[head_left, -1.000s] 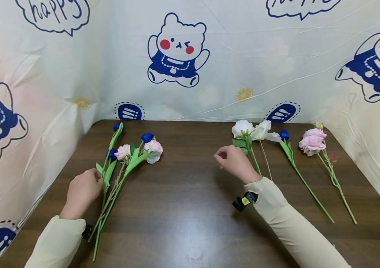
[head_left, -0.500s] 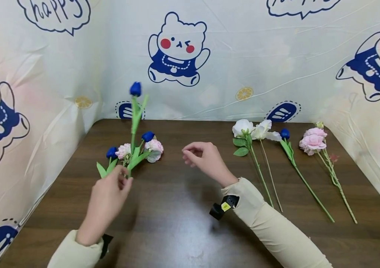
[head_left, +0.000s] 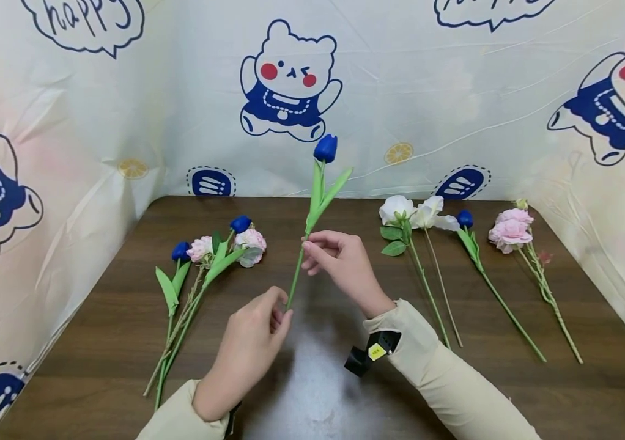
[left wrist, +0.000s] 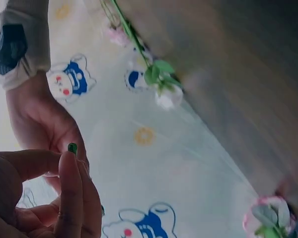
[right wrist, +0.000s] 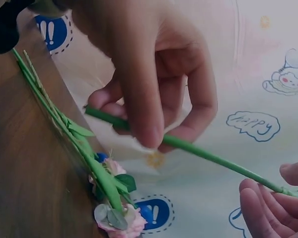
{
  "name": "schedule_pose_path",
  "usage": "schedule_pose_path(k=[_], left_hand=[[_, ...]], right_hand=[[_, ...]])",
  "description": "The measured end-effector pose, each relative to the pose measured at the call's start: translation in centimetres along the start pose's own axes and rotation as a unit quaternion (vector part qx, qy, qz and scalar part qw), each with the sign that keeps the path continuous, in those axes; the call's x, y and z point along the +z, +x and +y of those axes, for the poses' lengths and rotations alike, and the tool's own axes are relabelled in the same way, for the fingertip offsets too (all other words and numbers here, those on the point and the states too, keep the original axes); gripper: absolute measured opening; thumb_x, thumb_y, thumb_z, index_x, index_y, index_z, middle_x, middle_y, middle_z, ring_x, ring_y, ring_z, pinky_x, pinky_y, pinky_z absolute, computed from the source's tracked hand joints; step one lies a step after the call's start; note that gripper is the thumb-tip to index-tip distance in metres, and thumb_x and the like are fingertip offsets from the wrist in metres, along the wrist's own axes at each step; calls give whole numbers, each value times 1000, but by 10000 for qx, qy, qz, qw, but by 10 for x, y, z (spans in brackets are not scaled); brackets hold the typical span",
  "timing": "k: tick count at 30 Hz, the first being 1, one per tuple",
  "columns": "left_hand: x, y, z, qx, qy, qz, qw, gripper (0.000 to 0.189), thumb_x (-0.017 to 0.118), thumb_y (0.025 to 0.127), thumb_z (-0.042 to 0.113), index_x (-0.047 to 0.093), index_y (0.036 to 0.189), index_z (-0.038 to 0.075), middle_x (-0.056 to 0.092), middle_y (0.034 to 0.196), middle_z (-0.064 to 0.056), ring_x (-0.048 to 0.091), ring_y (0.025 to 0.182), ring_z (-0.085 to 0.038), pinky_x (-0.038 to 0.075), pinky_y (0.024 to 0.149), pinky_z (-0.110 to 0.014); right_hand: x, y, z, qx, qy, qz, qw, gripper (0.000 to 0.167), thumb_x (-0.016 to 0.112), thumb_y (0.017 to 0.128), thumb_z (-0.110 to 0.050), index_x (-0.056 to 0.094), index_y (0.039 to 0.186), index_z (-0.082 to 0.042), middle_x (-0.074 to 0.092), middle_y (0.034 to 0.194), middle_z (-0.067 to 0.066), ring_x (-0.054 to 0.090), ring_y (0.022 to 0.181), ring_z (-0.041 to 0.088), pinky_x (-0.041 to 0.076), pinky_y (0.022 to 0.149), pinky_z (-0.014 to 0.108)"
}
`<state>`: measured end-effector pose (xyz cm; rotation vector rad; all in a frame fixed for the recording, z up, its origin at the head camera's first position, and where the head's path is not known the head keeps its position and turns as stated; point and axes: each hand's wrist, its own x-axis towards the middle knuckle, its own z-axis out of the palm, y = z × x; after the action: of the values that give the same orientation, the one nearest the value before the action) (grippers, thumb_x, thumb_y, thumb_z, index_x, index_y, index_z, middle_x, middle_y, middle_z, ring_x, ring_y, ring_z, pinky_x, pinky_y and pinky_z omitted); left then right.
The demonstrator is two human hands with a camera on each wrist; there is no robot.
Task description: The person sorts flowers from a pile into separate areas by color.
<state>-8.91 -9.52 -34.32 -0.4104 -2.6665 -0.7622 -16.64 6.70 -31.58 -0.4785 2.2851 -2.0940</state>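
A blue tulip with green leaves stands nearly upright above the table, held between both hands. Low on its stem, my left hand pinches with thumb and fingertips; the cut end of the stem pokes out above the fingers in the left wrist view. Just under the leaves, my right hand has thumb and curled fingers about the stem. On the left lies a group of blue tulips and pink flowers, their stems crossing.
Along the right side of the brown table lie white flowers, another blue tulip and a pink flower stem. A printed cloth hangs behind the table and at its sides.
My left hand has lifted the blue tulip from the left group and carried it right to the middle. My right hand has moved left from the white flowers to the tulip's stem.
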Motion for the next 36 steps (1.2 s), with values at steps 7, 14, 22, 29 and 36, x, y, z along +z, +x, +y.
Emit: schedule_pose_path(k=[7, 14, 22, 29, 36], left_hand=[[13, -1, 10, 365, -8, -121, 9993, 21, 75, 77, 8, 55, 83, 10, 51, 62, 8, 46, 54, 0, 38, 50, -15], [17, -1, 16, 687, 21, -356, 9970, 23, 76, 78, 17, 55, 84, 10, 49, 62, 8, 40, 52, 0, 34, 49, -15], [8, 1, 3, 770, 516, -283, 9953, 15, 70, 84, 28, 61, 84, 15, 56, 65, 9, 45, 54, -2, 36, 49, -17], [-20, 11, -51, 162, 992, 3, 9949, 8, 67, 85, 17, 62, 85, 10, 59, 65, 2, 43, 51, -7, 34, 44, -23], [-46, 13, -125, -969, 1258, -276, 9869, 15, 59, 88, 17, 61, 91, 3, 64, 77, -15, 52, 52, -19, 35, 41, -30]], right_hand=[[-7, -7, 0, 64, 181, 197, 9996, 17, 60, 89, -3, 65, 98, 10, 66, 80, 26, 62, 56, 9, 56, 57, 32], [-22, -13, 0, 21, -106, 213, 9997, 16, 61, 89, -4, 65, 97, 9, 67, 80, 24, 62, 55, 8, 56, 56, 30], [-72, -29, -5, 90, -1046, 249, 9942, 17, 61, 89, -3, 65, 98, 10, 67, 81, 25, 62, 55, 7, 56, 56, 29], [-149, -51, 7, 452, -2528, 354, 9658, 19, 62, 89, -6, 65, 100, 8, 69, 74, 18, 63, 55, 9, 55, 55, 26], [-227, -65, 32, 1041, -3209, 589, 9395, 27, 57, 93, -8, 60, 105, 16, 68, 72, 15, 62, 54, 7, 54, 53, 25]])
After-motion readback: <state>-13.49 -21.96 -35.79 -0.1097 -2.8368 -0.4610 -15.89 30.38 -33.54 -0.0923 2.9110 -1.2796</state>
